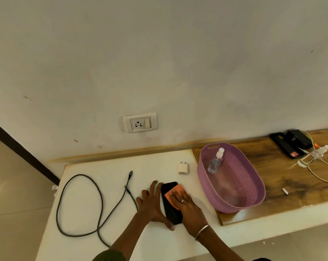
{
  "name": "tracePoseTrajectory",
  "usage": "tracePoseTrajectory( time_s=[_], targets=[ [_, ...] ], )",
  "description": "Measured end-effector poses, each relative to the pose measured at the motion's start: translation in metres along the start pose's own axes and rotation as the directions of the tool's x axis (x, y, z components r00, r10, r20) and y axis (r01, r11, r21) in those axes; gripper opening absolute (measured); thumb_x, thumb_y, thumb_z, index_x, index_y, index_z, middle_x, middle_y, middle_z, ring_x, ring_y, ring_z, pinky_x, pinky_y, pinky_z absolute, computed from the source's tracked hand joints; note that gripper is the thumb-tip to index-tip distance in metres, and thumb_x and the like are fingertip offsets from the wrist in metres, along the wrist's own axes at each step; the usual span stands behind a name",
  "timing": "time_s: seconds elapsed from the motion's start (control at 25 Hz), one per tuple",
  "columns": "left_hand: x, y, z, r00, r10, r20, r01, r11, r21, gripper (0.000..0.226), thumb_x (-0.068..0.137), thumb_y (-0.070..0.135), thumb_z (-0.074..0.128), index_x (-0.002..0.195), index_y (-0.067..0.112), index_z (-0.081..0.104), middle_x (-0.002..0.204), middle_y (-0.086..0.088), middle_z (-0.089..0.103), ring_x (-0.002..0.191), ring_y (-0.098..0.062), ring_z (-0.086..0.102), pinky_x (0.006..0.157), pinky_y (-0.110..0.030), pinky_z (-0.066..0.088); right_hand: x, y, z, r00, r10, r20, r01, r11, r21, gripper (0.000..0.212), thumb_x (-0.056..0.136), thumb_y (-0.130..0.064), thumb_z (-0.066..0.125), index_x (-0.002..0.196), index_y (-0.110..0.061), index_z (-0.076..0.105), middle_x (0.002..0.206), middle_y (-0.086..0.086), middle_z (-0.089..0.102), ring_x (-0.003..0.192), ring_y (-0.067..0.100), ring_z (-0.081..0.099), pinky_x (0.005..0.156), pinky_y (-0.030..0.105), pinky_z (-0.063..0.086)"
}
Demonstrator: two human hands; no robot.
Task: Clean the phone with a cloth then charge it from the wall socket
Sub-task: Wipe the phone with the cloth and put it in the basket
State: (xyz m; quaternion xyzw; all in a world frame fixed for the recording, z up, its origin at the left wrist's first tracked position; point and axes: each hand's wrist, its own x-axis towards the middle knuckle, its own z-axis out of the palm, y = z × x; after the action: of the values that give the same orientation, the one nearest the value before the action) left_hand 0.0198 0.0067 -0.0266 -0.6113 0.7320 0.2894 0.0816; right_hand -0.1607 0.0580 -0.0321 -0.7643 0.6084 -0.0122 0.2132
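A black phone (pixel 170 208) lies flat on the white counter (pixel 159 166). My left hand (pixel 151 204) rests beside its left edge with fingers spread, thumb against the phone's near corner. My right hand (pixel 185 204) presses an orange cloth (pixel 173 194) flat onto the phone's screen. A grey charging cable (pixel 80 204) lies looped on the counter to the left. The white charger plug (pixel 183 168) stands behind the phone. The wall socket (pixel 140 123) is on the wall above the counter.
A purple basket (pixel 253 185) holding a clear spray bottle (pixel 216 161) sits on a wooden board (pixel 282 176) to the right. Black devices (pixel 291 144) and pale cables (pixel 317 166) lie at the far right. The counter's left edge drops to the floor.
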Motion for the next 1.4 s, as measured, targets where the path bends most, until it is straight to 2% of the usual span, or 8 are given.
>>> tracePoseTrajectory(
  time_s=[0.24, 0.44, 0.68, 0.8, 0.88, 1.12, 1.28, 1.4],
  targets=[
    [-0.001, -0.001, 0.001, 1.0, 0.017, -0.02, -0.017, 1.0, 0.012, 0.162, 0.024, 0.085, 0.075, 0.147, 0.041, -0.021, 0.16, 0.008, -0.023, 0.142, -0.034, 0.014, 0.112, -0.056, 0.022, -0.01, -0.011, 0.014, 0.983, -0.134, 0.127, 0.148, 0.984, -0.102, 0.065, 0.1, -0.024, 0.041, 0.152, -0.029, 0.003, 0.162, 0.002, -0.002, 0.149, 0.029, -0.007, 0.12, 0.036, 0.007],
    [-0.001, -0.001, 0.002, 1.0, 0.007, -0.001, -0.007, 1.0, -0.005, 0.166, 0.021, 0.086, 0.073, 0.146, 0.042, -0.026, 0.158, 0.011, -0.028, 0.144, -0.035, 0.01, 0.113, -0.058, 0.02, -0.015, 0.006, -0.003, 0.986, -0.162, -0.035, 0.157, 0.98, -0.121, 0.073, 0.096, -0.006, 0.039, 0.151, -0.035, 0.002, 0.156, -0.013, -0.01, 0.147, 0.021, -0.01, 0.114, 0.029, -0.01],
    [-0.001, 0.0, 0.001, 1.0, 0.005, 0.0, -0.005, 1.0, 0.002, 0.166, 0.021, 0.086, 0.074, 0.146, 0.041, -0.026, 0.159, 0.009, -0.027, 0.143, -0.034, 0.011, 0.114, -0.058, 0.021, -0.015, -0.006, 0.0, 1.0, -0.008, 0.022, 0.01, 0.995, -0.099, 0.073, 0.096, -0.013, 0.046, 0.152, -0.031, 0.003, 0.162, -0.003, -0.002, 0.149, 0.025, -0.003, 0.12, 0.035, 0.014],
    [-0.003, 0.001, 0.0, 1.0, 0.014, -0.022, -0.014, 1.0, 0.013, 0.162, 0.024, 0.084, 0.076, 0.147, 0.043, -0.02, 0.16, 0.008, -0.022, 0.14, -0.034, 0.016, 0.112, -0.057, 0.025, -0.021, -0.019, -0.001, 0.975, -0.192, 0.113, 0.211, 0.96, -0.185, 0.077, 0.061, -0.044, 0.084, 0.131, -0.026, 0.058, 0.137, 0.001, 0.057, 0.128, 0.021, 0.053, 0.101, 0.028, 0.046],
    [-0.004, 0.002, -0.001, 1.0, 0.016, -0.025, -0.015, 1.0, 0.017, 0.161, 0.026, 0.082, 0.078, 0.147, 0.042, -0.02, 0.16, 0.007, -0.022, 0.14, -0.035, 0.016, 0.112, -0.057, 0.024, -0.023, -0.023, -0.004, 0.972, -0.229, 0.047, 0.233, 0.936, -0.264, 0.079, 0.038, -0.049, 0.091, 0.111, -0.031, 0.071, 0.115, -0.01, 0.071, 0.104, 0.014, 0.069, 0.085, 0.024, 0.054],
    [-0.004, 0.0, -0.001, 1.0, 0.0, -0.006, 0.0, 1.0, -0.009, 0.166, 0.021, 0.087, 0.073, 0.146, 0.042, -0.025, 0.158, 0.012, -0.028, 0.143, -0.034, 0.011, 0.113, -0.057, 0.021, -0.026, 0.009, -0.01, 0.987, -0.104, -0.126, 0.086, 0.987, -0.137, 0.078, 0.091, 0.004, 0.041, 0.151, -0.037, 0.013, 0.154, -0.017, -0.003, 0.149, 0.017, 0.0, 0.114, 0.028, -0.007],
    [-0.005, 0.0, -0.002, 1.0, 0.006, -0.014, -0.007, 1.0, -0.005, 0.165, 0.02, 0.087, 0.073, 0.146, 0.042, -0.025, 0.158, 0.011, -0.027, 0.142, -0.033, 0.014, 0.111, -0.054, 0.023, -0.03, 0.002, -0.002, 0.991, -0.073, -0.108, 0.063, 0.994, -0.094, 0.076, 0.089, -0.002, 0.054, 0.149, -0.031, 0.018, 0.156, -0.01, 0.006, 0.148, 0.025, 0.012, 0.115, 0.029, 0.006],
    [-0.007, 0.002, -0.002, 1.0, 0.014, -0.022, -0.014, 1.0, 0.002, 0.163, 0.025, 0.083, 0.077, 0.149, 0.04, -0.021, 0.16, 0.009, -0.025, 0.141, -0.033, 0.016, 0.111, -0.053, 0.025, -0.035, -0.008, 0.003, 0.981, -0.193, 0.005, 0.191, 0.963, -0.189, 0.082, 0.047, -0.032, 0.093, 0.124, -0.031, 0.063, 0.132, -0.007, 0.06, 0.117, 0.021, 0.062, 0.098, 0.028, 0.046]
  ],
)
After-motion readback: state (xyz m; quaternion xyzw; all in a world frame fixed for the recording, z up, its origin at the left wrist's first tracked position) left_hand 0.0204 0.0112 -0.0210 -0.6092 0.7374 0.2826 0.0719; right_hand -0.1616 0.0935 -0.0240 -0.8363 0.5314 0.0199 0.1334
